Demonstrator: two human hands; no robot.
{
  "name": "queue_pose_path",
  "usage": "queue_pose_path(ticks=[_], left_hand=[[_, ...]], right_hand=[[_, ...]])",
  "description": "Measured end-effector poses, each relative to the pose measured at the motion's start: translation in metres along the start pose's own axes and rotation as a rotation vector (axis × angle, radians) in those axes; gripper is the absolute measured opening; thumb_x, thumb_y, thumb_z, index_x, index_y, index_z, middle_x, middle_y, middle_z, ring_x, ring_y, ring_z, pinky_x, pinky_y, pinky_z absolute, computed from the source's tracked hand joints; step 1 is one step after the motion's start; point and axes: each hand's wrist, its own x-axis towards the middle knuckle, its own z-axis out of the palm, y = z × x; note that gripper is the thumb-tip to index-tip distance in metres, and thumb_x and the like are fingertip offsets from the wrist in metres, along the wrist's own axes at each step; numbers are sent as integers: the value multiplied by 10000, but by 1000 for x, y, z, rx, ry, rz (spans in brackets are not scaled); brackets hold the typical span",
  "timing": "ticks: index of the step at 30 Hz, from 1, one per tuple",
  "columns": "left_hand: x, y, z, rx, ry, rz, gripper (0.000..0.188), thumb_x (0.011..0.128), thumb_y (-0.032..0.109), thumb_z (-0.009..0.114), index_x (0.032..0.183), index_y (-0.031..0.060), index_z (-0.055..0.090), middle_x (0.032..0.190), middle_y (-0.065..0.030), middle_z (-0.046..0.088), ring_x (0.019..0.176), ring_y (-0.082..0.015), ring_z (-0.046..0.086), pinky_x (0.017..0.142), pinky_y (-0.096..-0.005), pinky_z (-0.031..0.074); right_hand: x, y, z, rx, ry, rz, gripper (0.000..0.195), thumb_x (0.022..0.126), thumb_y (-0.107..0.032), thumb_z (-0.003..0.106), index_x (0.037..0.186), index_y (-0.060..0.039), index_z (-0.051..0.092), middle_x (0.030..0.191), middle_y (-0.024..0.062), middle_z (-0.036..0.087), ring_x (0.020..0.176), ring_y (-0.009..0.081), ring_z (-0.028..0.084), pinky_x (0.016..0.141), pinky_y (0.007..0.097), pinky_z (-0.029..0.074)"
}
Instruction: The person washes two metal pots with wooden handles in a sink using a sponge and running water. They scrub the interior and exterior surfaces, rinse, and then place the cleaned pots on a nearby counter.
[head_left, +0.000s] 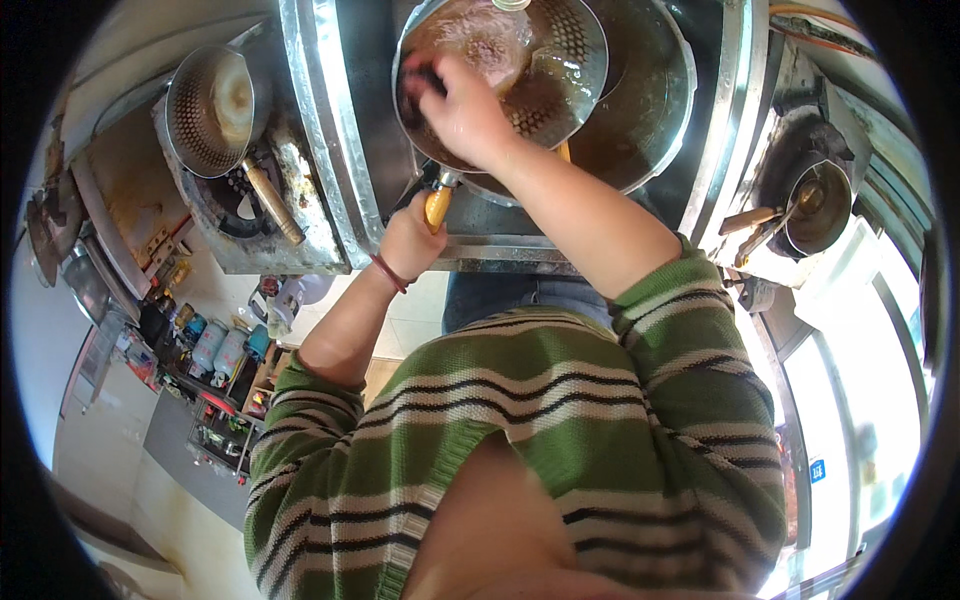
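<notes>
My left hand (411, 240), with a reddish bracelet at its wrist, grips the yellow wooden handle (437, 210) of a wok with a dimpled wall (568, 37). The wok is tilted over a large metal basin (660, 135) of brownish water in a metal sink (360, 112). Inside the wok my right hand (465, 112) reaches down at its left wall, fingers bent and blurred. Something dark shows by those fingers; whether it is held is unclear. Under a tap or nozzle (511, 4) at the top edge, water churns in the wok.
To the left, another dimpled wok (206, 105) with a wooden handle rests on a stove (300, 172). At right a dark pot (825, 217) holds a ladle (808, 196). Gas cylinders (217, 352) and a shelf (217, 435) stand further off at left.
</notes>
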Motion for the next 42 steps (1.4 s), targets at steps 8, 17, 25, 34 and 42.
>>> queue_pose_path(ticks=[8, 17, 25, 34, 42], left_hand=[[-12, 20, -5, -604, -135, -353, 346, 808, -47, 579, 1132, 6, 468, 615, 10, 479, 374, -68, 424, 318, -227, 346], [-15, 20, 0, -529, -250, -351, 315, 797, 22, 572, 1101, 2, 494, 604, -27, 508, 389, -103, 472, 340, -256, 372], [-15, 21, 0, -555, -193, -328, 296, 807, 2, 553, 1094, 10, 481, 620, -7, 493, 369, -79, 433, 322, -231, 345], [-16, 20, 2, -423, -191, -294, 313, 815, 10, 548, 1121, 15, 483, 628, -10, 494, 372, -77, 432, 328, -236, 348], [-16, 21, -2, -469, -220, -309, 350, 813, 12, 541, 1154, 10, 461, 619, -18, 492, 369, -88, 441, 328, -240, 352]], right_hand=[[-22, 16, -103, -1103, -604, -166, 224, 795, -53, 527, 985, -104, 636, 1089, 83, 582, 1036, 285, 532, 876, 358, 448], [35, 19, -12, -446, 178, -129, 278, 779, -62, 582, 1057, -76, 590, 1014, 122, 564, 1018, 340, 526, 850, 396, 466], [-7, 33, -70, -886, 10, -330, 173, 766, -144, 668, 932, -92, 660, 931, 98, 568, 931, 300, 537, 785, 398, 466], [-21, 36, -22, -627, -35, -215, 296, 760, -97, 658, 1044, -64, 579, 1061, 156, 567, 971, 349, 565, 829, 399, 485], [16, 44, -59, -880, 70, 6, 255, 819, -189, 617, 1032, -65, 550, 966, 168, 593, 837, 361, 606, 756, 430, 496]])
